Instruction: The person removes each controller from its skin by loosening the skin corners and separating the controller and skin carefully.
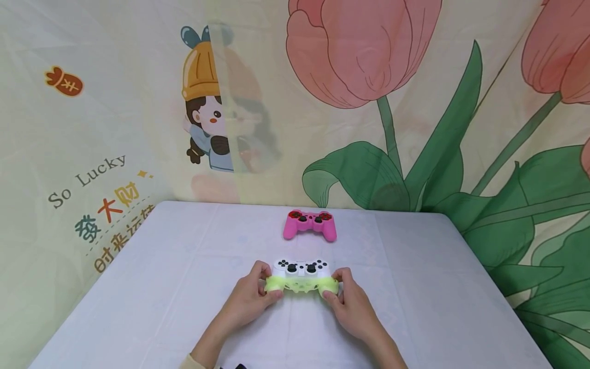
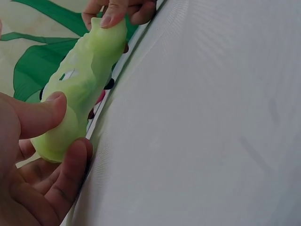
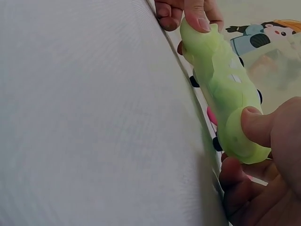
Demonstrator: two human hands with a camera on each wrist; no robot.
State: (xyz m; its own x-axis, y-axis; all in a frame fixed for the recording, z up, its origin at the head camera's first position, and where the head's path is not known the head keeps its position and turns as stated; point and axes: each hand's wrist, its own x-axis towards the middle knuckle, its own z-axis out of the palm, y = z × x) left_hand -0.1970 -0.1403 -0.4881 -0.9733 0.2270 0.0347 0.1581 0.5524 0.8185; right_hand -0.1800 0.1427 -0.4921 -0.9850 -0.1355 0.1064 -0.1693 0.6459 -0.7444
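A white game controller (image 1: pixel 301 267) with black sticks and buttons is at the middle of the table. A pale green, translucent soft cover (image 1: pixel 301 285) wraps its grips and lower side, while the white button face stays bare. My left hand (image 1: pixel 249 297) pinches the left end between thumb and fingers. At the other end, my right hand (image 1: pixel 352 305) does the same, thumb pressing on the cover. In the left wrist view the thumb lies on the cover (image 2: pixel 77 101), with fingers beneath. The right wrist view shows the cover's rounded end (image 3: pixel 242 139) under the thumb.
Behind the hands, a pink game controller (image 1: pixel 310 224) lies on the white-clothed table (image 1: pixel 221 230). A printed fabric backdrop (image 1: pixel 258 102) with tulips and a cartoon figure hangs behind the table. A small dark object (image 1: pixel 240 366) shows at the bottom edge.
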